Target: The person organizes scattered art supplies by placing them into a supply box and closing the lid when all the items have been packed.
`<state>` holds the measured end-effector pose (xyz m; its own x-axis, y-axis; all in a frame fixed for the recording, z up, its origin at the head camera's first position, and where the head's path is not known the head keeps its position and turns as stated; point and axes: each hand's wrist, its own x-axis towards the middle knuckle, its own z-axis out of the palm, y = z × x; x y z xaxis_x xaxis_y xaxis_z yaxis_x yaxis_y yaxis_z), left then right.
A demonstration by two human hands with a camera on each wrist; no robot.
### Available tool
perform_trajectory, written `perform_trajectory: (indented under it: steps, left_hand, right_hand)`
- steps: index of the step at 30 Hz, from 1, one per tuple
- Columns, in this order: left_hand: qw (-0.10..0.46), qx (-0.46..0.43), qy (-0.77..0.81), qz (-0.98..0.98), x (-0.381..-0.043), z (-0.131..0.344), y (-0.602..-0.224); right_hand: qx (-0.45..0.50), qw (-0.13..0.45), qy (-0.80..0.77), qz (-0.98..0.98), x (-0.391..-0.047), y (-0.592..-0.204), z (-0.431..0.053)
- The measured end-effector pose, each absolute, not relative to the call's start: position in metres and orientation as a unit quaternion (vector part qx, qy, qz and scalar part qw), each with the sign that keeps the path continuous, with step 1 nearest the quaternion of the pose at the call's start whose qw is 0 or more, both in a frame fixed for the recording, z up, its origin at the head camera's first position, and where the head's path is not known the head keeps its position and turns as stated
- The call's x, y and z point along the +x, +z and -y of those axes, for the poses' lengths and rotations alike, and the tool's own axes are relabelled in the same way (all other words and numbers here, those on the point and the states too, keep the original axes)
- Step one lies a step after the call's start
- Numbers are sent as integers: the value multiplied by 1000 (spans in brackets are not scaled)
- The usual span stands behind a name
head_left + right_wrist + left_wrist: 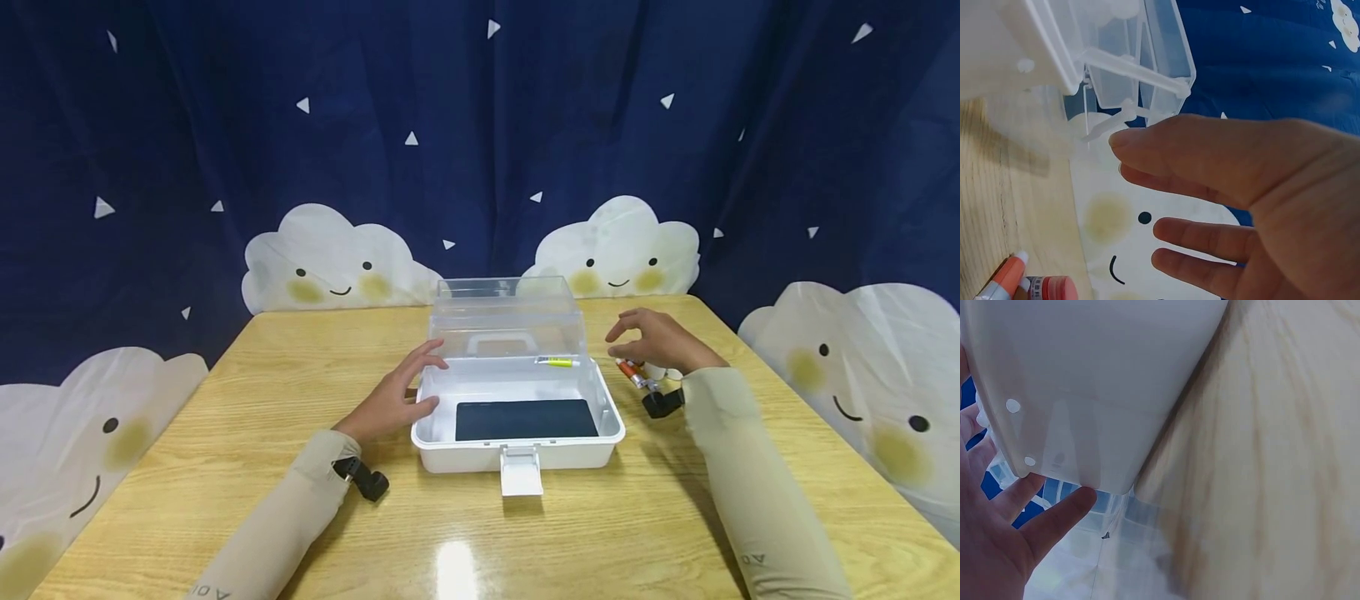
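Observation:
A white plastic box (457, 457) stands on the table with its clear lid (502, 287) raised at the back. Inside, a dark flat rectangle (525, 419) lies on the floor, and a yellow tube (558, 362) is by the back wall. At the box's left end is my left hand (392, 400), its fingers extended and spread along the end wall (1085, 394). To the right of the box, my right hand (658, 340) hovers with nothing held, thumb and fingers apart. Below it lie an orange tube (628, 372) and, in the right wrist view, a red-capped container (1060, 289).
The box's front latch (521, 475) hangs down toward me. Clear trays and hinge arms (1138, 76) stand raised at its back. Some small pale items (673, 375) are beside the orange tube. Behind the wooden table (300, 358) hangs a dark blue curtain (360, 167).

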<state>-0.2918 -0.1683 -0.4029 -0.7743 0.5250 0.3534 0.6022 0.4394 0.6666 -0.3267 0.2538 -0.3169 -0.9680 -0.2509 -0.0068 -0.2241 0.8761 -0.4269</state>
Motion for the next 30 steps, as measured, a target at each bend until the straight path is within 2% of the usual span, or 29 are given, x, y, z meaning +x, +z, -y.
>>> perform_trajectory:
  steps: [12, 30]
  left_hand:
    - [49, -336, -415, 844, -293, 169, -403]
    - [49, -341, -420, 839, -294, 169, -404]
  right_hand:
    - [-124, 13, -202, -971, -334, -327, -263]
    - [-114, 21, -198, -973, -343, -344, -277]
